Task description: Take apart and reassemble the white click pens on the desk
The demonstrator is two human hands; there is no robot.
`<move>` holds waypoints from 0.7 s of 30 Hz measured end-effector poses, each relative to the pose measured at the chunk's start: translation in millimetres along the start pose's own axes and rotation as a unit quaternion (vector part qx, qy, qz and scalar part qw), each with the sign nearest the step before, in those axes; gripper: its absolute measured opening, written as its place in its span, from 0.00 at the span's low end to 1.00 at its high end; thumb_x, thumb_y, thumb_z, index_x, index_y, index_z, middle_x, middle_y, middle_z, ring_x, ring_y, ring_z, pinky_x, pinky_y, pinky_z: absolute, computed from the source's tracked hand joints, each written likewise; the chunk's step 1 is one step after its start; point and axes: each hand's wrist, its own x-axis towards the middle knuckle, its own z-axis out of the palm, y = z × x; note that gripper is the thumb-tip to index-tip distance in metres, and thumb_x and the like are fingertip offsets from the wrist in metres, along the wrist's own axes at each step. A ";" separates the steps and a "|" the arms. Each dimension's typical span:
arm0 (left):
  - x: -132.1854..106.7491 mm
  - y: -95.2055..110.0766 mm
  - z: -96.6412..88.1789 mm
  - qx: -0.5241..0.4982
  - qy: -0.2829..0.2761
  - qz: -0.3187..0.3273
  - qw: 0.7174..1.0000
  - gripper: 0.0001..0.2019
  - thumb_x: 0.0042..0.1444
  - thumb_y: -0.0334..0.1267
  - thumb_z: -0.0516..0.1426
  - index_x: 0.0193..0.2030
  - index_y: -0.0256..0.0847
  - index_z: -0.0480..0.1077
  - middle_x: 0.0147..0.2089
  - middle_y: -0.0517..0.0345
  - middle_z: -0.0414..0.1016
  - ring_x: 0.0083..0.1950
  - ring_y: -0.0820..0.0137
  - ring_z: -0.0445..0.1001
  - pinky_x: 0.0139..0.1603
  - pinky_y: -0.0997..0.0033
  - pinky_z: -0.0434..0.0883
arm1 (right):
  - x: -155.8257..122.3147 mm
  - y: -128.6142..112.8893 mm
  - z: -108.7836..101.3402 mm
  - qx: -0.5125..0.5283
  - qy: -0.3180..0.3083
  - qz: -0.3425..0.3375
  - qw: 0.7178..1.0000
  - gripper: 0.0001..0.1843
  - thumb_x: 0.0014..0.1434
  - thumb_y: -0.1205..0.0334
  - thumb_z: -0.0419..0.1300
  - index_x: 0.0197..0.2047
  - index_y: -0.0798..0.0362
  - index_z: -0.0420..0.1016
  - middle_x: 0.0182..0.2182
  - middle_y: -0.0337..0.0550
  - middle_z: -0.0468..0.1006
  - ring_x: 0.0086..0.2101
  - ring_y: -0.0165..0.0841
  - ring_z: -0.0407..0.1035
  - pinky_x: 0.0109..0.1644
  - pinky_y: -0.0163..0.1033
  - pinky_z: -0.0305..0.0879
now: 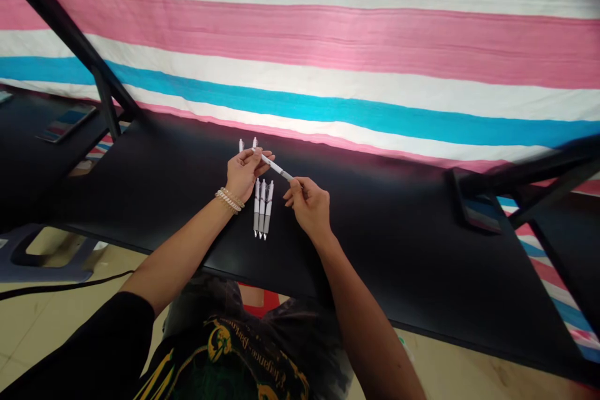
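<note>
A white pen with a grey grip (276, 167) is held slanted over the table between both hands. My left hand (244, 172), with beaded bracelets on its wrist, pinches the pen's upper end. At the lower right end, the fingers of my right hand (309, 203) are closed on the same pen and cover its tip. Just below, 3 similar white pens (263, 209) lie side by side on the black table. Behind my left hand show the tops of two more white pens (241, 144), their lower parts hidden by the hand.
The black table (384, 231) runs across the view. Behind it hangs a striped cloth (328, 37) in white, pink and blue. Black metal frames (110, 97) rise at both sides. A phone-like flat object (480, 212) lies at right; a grey-blue stool (47, 256) stands lower left.
</note>
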 end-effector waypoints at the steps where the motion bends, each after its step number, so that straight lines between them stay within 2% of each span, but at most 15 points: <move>1: -0.2 0.2 0.3 0.000 -0.001 0.000 1.000 0.14 0.54 0.42 0.68 0.41 0.35 0.74 0.44 0.47 0.82 0.47 0.63 0.82 0.53 0.60 0.77 | 0.0 0.2 -0.1 0.000 0.010 0.001 1.000 0.14 0.66 0.51 0.58 0.45 0.52 0.75 0.29 0.40 0.80 0.25 0.30 0.75 0.31 0.35 0.73; 3: -0.7 0.7 0.9 0.000 -0.002 0.001 1.000 0.14 0.54 0.43 0.68 0.41 0.35 0.74 0.44 0.46 0.82 0.48 0.62 0.82 0.54 0.58 0.77 | 0.0 0.7 -0.4 0.008 0.021 0.000 1.000 0.15 0.65 0.50 0.60 0.47 0.52 0.75 0.32 0.41 0.81 0.27 0.31 0.76 0.31 0.35 0.73; 6: -1.1 1.2 1.6 -0.004 -0.003 0.003 1.000 0.14 0.53 0.43 0.68 0.40 0.35 0.74 0.44 0.46 0.82 0.47 0.62 0.82 0.54 0.58 0.77 | -0.1 0.7 -1.2 0.024 -0.001 0.014 1.000 0.15 0.66 0.50 0.58 0.46 0.51 0.75 0.29 0.39 0.79 0.24 0.29 0.74 0.28 0.33 0.72; 11: -0.4 2.2 1.4 0.002 0.006 0.003 1.000 0.15 0.53 0.43 0.69 0.41 0.35 0.74 0.44 0.46 0.82 0.47 0.63 0.82 0.51 0.61 0.78 | 0.4 -0.3 -3.0 0.047 -0.001 0.015 0.999 0.17 0.64 0.49 0.60 0.49 0.52 0.74 0.30 0.39 0.79 0.23 0.29 0.74 0.25 0.32 0.71; 15: -0.5 3.0 1.8 0.005 0.004 0.003 1.000 0.16 0.53 0.44 0.68 0.41 0.35 0.74 0.45 0.46 0.82 0.48 0.62 0.82 0.51 0.62 0.78 | 1.3 0.6 -3.1 0.044 0.002 0.018 0.999 0.17 0.63 0.48 0.61 0.47 0.53 0.76 0.31 0.41 0.80 0.24 0.30 0.75 0.25 0.33 0.71; 21: -0.9 2.7 2.7 -0.001 0.010 0.007 1.000 0.17 0.53 0.44 0.68 0.43 0.36 0.73 0.45 0.46 0.82 0.48 0.63 0.82 0.50 0.63 0.77 | 2.4 0.2 -2.8 0.049 -0.005 0.021 0.999 0.19 0.63 0.49 0.61 0.52 0.53 0.74 0.33 0.41 0.81 0.24 0.30 0.76 0.26 0.33 0.71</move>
